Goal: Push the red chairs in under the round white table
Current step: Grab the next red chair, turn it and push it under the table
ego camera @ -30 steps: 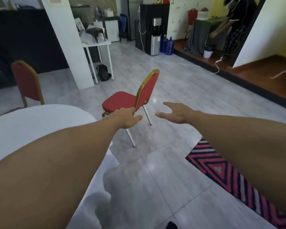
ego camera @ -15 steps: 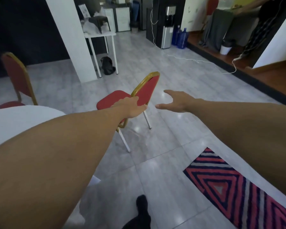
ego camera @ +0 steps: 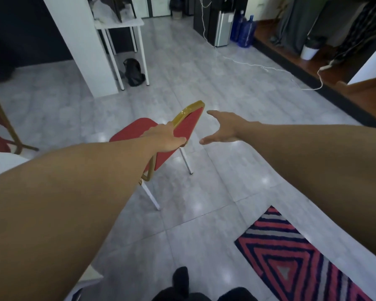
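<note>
Red chair [ego camera: 183,129]: left hand [ego camera: 166,137] on backrest edge.

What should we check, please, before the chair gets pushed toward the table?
1. Left hand on the chair backrest: ok.
2. Left grip closed around the frame: cannot tell.
3. Right hand on the backrest: not ok, open and apart from it.
4. Chair upright on its legs: ok.
5. Striped rug clear of the chair legs: ok.
6. Space under the white table: cannot tell, only its edge shows.
</note>
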Demonstrator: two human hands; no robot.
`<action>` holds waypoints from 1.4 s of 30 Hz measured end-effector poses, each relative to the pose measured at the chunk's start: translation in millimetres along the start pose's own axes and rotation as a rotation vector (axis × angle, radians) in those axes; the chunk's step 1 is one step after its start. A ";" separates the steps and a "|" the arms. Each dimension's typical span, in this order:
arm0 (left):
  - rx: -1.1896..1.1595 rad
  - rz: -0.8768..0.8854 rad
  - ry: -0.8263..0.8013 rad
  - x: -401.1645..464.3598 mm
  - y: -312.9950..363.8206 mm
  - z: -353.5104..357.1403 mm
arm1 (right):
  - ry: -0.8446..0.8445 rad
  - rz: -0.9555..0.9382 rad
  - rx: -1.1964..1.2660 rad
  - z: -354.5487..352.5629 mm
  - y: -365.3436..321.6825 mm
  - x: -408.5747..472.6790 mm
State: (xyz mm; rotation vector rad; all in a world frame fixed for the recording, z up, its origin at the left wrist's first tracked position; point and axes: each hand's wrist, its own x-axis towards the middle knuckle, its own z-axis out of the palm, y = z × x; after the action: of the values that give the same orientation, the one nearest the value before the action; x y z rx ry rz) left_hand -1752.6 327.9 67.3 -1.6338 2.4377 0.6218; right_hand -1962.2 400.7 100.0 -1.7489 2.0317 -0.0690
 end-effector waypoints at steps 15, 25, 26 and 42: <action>-0.179 -0.370 0.016 138.5 21.4 23.3 | -0.193 -0.361 -0.225 -23.1 57.9 229.7; -0.273 -0.465 -0.041 190.2 -7.6 55.3 | -0.326 -0.641 -0.457 14.2 36.6 316.9; -0.279 -0.466 -0.042 193.6 -9.0 56.7 | -0.334 -0.666 -0.461 15.9 34.8 321.9; -0.253 -0.659 -0.053 220.6 7.3 55.5 | -0.398 -1.007 -0.598 19.7 34.7 398.9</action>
State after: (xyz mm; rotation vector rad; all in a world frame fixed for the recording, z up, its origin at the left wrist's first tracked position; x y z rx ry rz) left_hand -1853.5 165.3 -55.9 -2.3073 1.6608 0.8510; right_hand -2022.9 34.1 -50.5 -2.7087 0.7702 0.5712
